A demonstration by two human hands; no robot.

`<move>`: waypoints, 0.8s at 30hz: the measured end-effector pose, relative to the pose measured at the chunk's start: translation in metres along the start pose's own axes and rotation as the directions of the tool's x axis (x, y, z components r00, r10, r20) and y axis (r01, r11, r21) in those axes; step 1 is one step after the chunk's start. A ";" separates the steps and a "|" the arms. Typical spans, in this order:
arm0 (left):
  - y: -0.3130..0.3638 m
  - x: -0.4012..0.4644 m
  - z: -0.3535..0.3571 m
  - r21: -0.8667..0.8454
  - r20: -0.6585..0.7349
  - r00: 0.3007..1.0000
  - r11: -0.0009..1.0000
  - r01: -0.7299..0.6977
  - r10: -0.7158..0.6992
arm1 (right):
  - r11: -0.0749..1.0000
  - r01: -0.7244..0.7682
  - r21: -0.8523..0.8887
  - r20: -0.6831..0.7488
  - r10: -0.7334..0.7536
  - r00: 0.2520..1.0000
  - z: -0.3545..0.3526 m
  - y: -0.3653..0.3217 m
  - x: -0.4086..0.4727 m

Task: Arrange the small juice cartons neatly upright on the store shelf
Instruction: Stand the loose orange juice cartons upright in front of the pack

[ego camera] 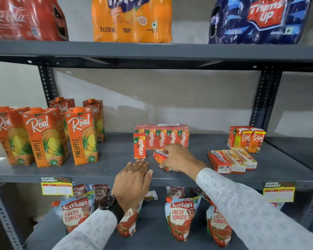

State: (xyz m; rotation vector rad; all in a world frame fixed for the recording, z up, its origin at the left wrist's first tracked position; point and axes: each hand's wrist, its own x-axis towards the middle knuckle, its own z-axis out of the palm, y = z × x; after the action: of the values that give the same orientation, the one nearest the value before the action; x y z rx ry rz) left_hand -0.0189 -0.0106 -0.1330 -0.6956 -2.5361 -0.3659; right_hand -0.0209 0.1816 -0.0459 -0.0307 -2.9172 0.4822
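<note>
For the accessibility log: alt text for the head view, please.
A person's right hand grips a small tilted juice carton on the grey middle shelf, beside one upright Maaza carton and a wrapped Maaza pack, while the left hand rests flat at the shelf's front edge. Three small cartons lie flat to the right; tall pineapple cartons stand left.

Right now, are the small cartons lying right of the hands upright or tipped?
Tipped: the small cartons lie flat on the shelf.

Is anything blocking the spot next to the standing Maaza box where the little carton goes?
Nothing visible. The right hand holds the small carton just right of the upright Maaza carton, and the shelf there is bare. The left hand rests flat, nearer the front edge.
</note>
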 end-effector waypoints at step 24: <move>-0.004 -0.001 0.005 0.044 -0.026 1.000 0.999 -0.012 0.013 | 0.988 0.084 0.131 0.164 -0.105 0.981 0.009 -0.008 0.021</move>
State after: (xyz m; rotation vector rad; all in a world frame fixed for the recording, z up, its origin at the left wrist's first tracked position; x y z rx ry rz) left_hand -0.0216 -0.0124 -0.1382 -0.6855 -2.5062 -0.3120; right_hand -0.0435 0.1727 -0.0475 0.1748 -3.0296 0.6790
